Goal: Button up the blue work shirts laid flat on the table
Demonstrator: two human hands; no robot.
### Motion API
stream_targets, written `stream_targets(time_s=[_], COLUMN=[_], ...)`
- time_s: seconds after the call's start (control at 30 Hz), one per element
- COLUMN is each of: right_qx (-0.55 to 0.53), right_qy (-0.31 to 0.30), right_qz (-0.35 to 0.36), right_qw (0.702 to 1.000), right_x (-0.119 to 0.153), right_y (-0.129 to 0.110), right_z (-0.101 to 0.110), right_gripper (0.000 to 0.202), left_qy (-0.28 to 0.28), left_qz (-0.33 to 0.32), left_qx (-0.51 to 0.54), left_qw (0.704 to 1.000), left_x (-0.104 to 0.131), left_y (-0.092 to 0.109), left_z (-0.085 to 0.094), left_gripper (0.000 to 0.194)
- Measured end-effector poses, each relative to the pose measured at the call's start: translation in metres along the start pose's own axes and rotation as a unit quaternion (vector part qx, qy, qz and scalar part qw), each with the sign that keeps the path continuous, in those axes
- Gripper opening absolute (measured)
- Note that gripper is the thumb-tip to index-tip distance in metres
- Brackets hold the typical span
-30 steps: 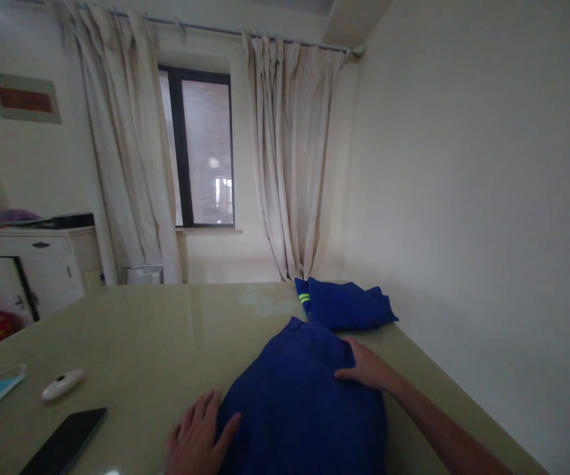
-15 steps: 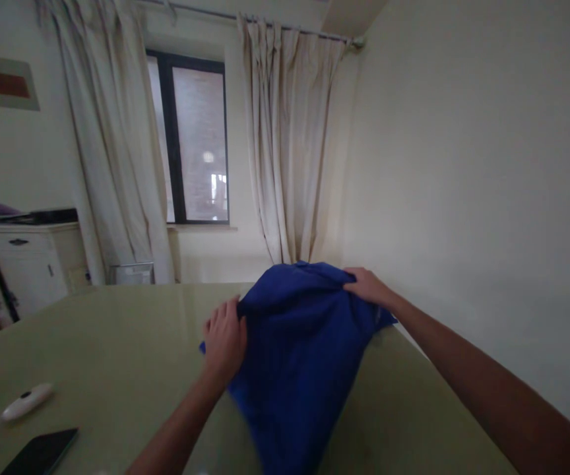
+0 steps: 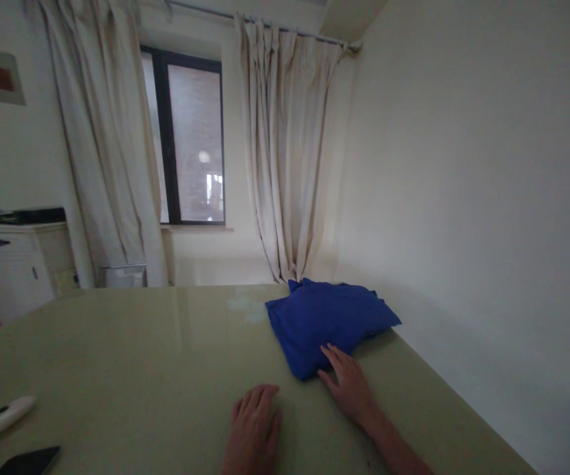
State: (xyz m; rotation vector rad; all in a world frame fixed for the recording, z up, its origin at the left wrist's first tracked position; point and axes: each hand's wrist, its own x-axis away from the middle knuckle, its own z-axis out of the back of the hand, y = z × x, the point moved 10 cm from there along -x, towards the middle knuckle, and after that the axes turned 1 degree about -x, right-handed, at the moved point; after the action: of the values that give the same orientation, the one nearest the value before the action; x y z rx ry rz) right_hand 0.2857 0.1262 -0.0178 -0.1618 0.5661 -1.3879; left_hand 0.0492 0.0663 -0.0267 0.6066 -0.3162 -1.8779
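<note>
A blue cloth (image 3: 327,320) lies bunched in a low, folded heap on the green tabletop (image 3: 131,356), near its far right edge. My right hand (image 3: 347,386) is at the cloth's near edge, fingers spread, its fingertips over or touching the fabric without gripping it. Nearer to me and further left, my left hand (image 3: 255,429) rests over the table, apart from the cloth, its fingers loosely extended and holding nothing.
A white oval device (image 3: 5,417) and a dark phone (image 3: 30,460) lie at the table's near left. Beyond the table stand a white cabinet (image 3: 15,264), curtains (image 3: 289,152) and a window (image 3: 196,142). A wall (image 3: 477,198) runs along the right side.
Both hands have let go of the cloth and drawn back towards me. The cloth, held up and spread before, now lies in a heap on the table. The view has turned slightly right.
</note>
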Motion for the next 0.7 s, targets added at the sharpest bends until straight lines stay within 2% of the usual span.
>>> stream_targets(time_s=[0.1,0.2,0.4,0.47,0.57,0.7], right_qx=[0.022,0.032,0.062,0.074,0.102,0.158], right_qy=[0.007,0.035,0.07,0.064,0.03,-0.005], right_qz=[0.001,0.025,0.046,0.034,0.009,-0.026], right_qw=[1.0,0.999,0.995,0.995,0.994,0.987], right_x=[0.003,-0.001,-0.001,0.0,-0.001,0.0], right_y=[-0.005,-0.014,-0.02,-0.017,-0.01,-0.006], right_z=[0.007,0.021,0.024,0.02,0.01,0.005], right_gripper=[0.047,0.039,0.018,0.014,0.017,0.03], left_qy=[0.02,0.031,-0.05,-0.086,-0.126,-0.124], left_qz=[0.008,0.017,-0.053,-0.071,-0.06,-0.026], left_qx=[0.059,0.068,0.04,0.038,0.026,0.011], left_qw=[0.998,0.997,0.997,0.993,0.99,0.992], left_x=[-0.001,-0.001,0.002,0.005,0.008,0.008], left_y=[-0.003,-0.001,0.027,0.034,0.034,0.03], left_z=[0.005,0.007,-0.004,-0.009,-0.018,-0.019], left_gripper=[0.041,0.042,0.034,0.027,0.023,0.027])
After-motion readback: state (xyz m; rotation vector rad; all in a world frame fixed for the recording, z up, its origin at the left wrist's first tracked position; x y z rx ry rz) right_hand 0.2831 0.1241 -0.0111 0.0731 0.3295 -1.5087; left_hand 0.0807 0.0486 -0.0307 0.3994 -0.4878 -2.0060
